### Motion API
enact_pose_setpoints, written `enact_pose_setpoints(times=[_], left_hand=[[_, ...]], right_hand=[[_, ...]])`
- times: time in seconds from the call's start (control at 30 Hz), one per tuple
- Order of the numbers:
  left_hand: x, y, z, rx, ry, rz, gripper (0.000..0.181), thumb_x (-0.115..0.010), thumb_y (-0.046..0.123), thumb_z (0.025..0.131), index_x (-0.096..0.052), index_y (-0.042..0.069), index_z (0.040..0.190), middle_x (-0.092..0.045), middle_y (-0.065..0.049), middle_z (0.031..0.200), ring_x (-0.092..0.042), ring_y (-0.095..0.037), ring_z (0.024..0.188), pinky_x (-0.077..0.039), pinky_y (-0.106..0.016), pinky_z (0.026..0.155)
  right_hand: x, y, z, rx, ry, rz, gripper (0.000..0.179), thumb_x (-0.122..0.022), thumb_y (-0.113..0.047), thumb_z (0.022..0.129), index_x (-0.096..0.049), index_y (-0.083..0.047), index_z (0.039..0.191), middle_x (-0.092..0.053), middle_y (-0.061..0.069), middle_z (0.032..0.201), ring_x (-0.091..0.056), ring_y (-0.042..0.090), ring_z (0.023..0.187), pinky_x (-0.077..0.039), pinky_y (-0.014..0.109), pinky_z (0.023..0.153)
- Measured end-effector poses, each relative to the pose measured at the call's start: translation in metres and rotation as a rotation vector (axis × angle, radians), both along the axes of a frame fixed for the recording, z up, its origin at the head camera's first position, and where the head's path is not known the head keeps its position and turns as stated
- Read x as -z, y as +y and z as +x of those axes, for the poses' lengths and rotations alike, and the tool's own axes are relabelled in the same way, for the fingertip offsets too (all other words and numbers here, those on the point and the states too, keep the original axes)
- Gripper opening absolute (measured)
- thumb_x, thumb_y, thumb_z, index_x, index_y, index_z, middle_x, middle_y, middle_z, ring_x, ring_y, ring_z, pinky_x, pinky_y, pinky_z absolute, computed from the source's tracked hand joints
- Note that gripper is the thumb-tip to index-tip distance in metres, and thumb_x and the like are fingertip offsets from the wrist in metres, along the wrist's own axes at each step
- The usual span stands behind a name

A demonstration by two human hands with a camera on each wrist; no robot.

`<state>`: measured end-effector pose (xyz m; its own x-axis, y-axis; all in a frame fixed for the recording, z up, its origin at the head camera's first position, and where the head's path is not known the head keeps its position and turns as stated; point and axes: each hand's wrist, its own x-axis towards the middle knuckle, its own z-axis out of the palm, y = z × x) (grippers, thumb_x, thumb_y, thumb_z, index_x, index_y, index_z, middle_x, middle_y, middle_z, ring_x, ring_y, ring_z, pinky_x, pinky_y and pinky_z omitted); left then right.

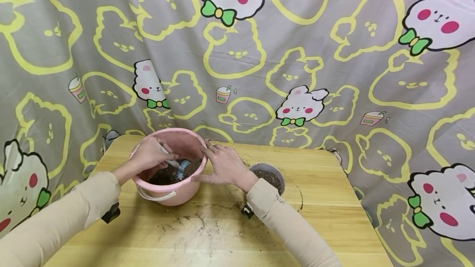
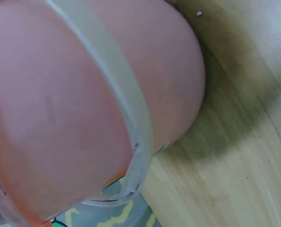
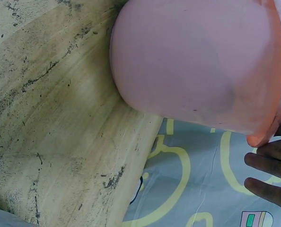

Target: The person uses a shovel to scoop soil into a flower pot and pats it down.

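A pink bucket (image 1: 174, 197) with a white handle (image 1: 157, 197) stands on the table, dark soil (image 1: 163, 174) inside it. My left hand (image 1: 150, 153) reaches over its rim and grips a small shovel (image 1: 171, 162) with a pale grey handle. The shovel's blue blade (image 1: 182, 170) is down in the bucket, at the soil. Against the bucket's right rim, my right hand (image 1: 226, 164) rests with thumb and fingers spread wide. Its fairly straight fingers (image 3: 268, 165) show at the rim in the right wrist view. The left wrist view shows only the bucket's side and handle, the left hand hidden.
A grey pot (image 1: 283, 180) filled with soil stands right of the bucket, partly behind my right forearm. Soil crumbs (image 1: 202, 221) are scattered over the wooden table (image 1: 326, 226). A patterned curtain (image 1: 252, 69) hangs close behind the table's far edge.
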<state>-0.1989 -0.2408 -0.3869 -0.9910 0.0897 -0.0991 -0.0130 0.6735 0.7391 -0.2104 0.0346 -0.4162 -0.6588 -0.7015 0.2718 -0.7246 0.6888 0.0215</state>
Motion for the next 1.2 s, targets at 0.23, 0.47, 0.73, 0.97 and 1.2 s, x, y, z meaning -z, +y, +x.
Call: enact_pose_setpoints(times=[0.23, 0.47, 0.73, 0.97, 1.2], left_hand=[[-0.002, -0.005, 0.002, -0.027, -0.025, 0.005, 0.033, -0.086, 0.028, 0.089, -0.077, -0.004, 0.095, -0.077, -0.004, 0.065, -0.074, -0.013, 0.057, -0.062, -0.029, 0.058], [-0.005, -0.005, 0.003, -0.045, -0.044, 0.048, 0.035, -0.085, 0.026, 0.089, -0.076, -0.006, 0.098, -0.076, -0.003, 0.066, -0.075, -0.014, 0.059, -0.064, -0.031, 0.06], [-0.005, -0.007, 0.005, -0.062, -0.071, 0.093, 0.038, -0.085, 0.025, 0.09, -0.074, -0.009, 0.103, -0.077, -0.003, 0.067, -0.075, -0.014, 0.059, -0.064, -0.03, 0.059], [-0.01, -0.017, 0.006, -0.085, -0.101, 0.195, 0.042, -0.083, 0.023, 0.092, -0.072, -0.013, 0.11, -0.078, -0.002, 0.072, -0.073, -0.008, 0.056, -0.065, -0.032, 0.063], [-0.012, -0.024, 0.01, -0.094, -0.097, 0.248, 0.048, -0.081, 0.024, 0.095, -0.067, -0.015, 0.119, -0.079, 0.0, 0.073, -0.073, -0.007, 0.059, -0.065, -0.029, 0.064]], right_hand=[[-0.001, 0.0, 0.0, 0.0, 0.0, 0.008, 0.101, -0.058, -0.088, 0.083, -0.053, -0.017, 0.154, -0.062, 0.007, 0.153, -0.069, 0.026, 0.126, -0.061, 0.04, 0.089], [-0.002, 0.001, 0.0, -0.005, 0.006, 0.0, 0.103, -0.059, -0.088, 0.082, -0.052, -0.016, 0.155, -0.062, 0.009, 0.153, -0.068, 0.028, 0.127, -0.061, 0.041, 0.089], [-0.001, 0.001, 0.0, -0.001, 0.0, 0.009, 0.104, -0.059, -0.088, 0.083, -0.05, -0.015, 0.157, -0.059, 0.011, 0.157, -0.066, 0.029, 0.133, -0.061, 0.042, 0.093], [0.0, 0.0, -0.001, -0.011, 0.005, -0.011, 0.102, -0.06, -0.088, 0.082, -0.052, -0.018, 0.155, -0.062, 0.008, 0.153, -0.068, 0.027, 0.127, -0.061, 0.041, 0.089], [0.0, 0.0, -0.001, -0.015, 0.005, -0.025, 0.099, -0.06, -0.087, 0.082, -0.054, -0.018, 0.153, -0.062, 0.007, 0.153, -0.069, 0.026, 0.125, -0.062, 0.04, 0.087]])
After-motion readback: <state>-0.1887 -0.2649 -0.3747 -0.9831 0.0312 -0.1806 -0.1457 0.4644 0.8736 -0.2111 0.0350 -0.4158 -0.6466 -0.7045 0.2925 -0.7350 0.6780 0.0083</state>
